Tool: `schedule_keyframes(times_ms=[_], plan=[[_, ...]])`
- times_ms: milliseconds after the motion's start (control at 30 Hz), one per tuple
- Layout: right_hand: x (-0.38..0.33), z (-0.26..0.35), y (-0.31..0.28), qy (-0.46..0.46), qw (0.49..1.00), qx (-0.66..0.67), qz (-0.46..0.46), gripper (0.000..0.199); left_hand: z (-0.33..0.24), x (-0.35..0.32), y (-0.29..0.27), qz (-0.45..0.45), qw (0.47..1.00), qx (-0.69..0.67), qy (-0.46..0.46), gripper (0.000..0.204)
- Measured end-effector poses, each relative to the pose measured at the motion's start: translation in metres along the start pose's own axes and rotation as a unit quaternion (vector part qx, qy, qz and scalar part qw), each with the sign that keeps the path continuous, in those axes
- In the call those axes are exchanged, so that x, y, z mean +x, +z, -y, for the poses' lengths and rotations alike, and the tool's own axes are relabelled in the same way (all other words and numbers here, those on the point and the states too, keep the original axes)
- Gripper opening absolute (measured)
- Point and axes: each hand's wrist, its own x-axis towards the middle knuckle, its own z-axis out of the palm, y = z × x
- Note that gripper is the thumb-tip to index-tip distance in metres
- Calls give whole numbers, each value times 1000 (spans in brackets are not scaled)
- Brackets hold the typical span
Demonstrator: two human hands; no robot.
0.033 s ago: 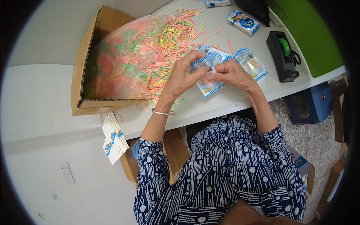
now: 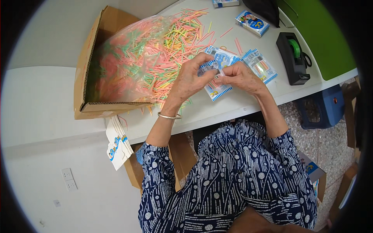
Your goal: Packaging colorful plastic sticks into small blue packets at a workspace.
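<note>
My left hand (image 2: 192, 77) and my right hand (image 2: 243, 79) meet over the table, thumbs and fingertips pinched together at a small clear-and-blue packet (image 2: 220, 92). Its lower end has a blue striped edge, and pink sticks show through the clear part. My fingers hide its middle. Just beyond lies a blue printed packet part (image 2: 224, 58); whether it belongs to the same packet I cannot tell. Beside my right hand rests another striped packet (image 2: 267, 70) with pastel sticks inside. Left of my left hand spreads a heap of thin pink, green and yellow sticks (image 2: 165, 72).
An open cardboard box (image 2: 79, 83) on the left holds a clear plastic bag (image 2: 128, 58) of sticks. At right stands a black tape dispenser (image 2: 285, 54) with green tape. Farther back lies a blue-and-white box (image 2: 251, 23). A blue stool (image 2: 320, 110) stands below the table's right edge.
</note>
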Motion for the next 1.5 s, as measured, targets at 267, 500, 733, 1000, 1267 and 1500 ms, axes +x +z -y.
schedule_keyframes(times_ms=[267, 500, 733, 1000, 1267, 1500], plan=[[-9, -13, -5, -10, 998, 48, -26, 20, 6, 8, 9, 10, 997, -20, 74, 33], [-51, -3, -62, 34, 943, -322, -82, 25, 24, -3, 2, 50, 987, -134, -70, 24], [-25, 3, -28, -91, 733, -553, -385, 38, 34, -2, -8, -23, 991, -105, -78, 18], [50, -38, -8, -94, 802, -509, -297, 28, 36, -4, -14, -45, 991, -105, -69, 17], [36, -12, -9, -222, 782, -478, -333, 19, 51, 4, -12, -157, 987, -27, -19, 23], [23, 2, 8, -271, 854, -349, -275, 28, 35, 7, -18, -84, 984, -158, -26, 18]])
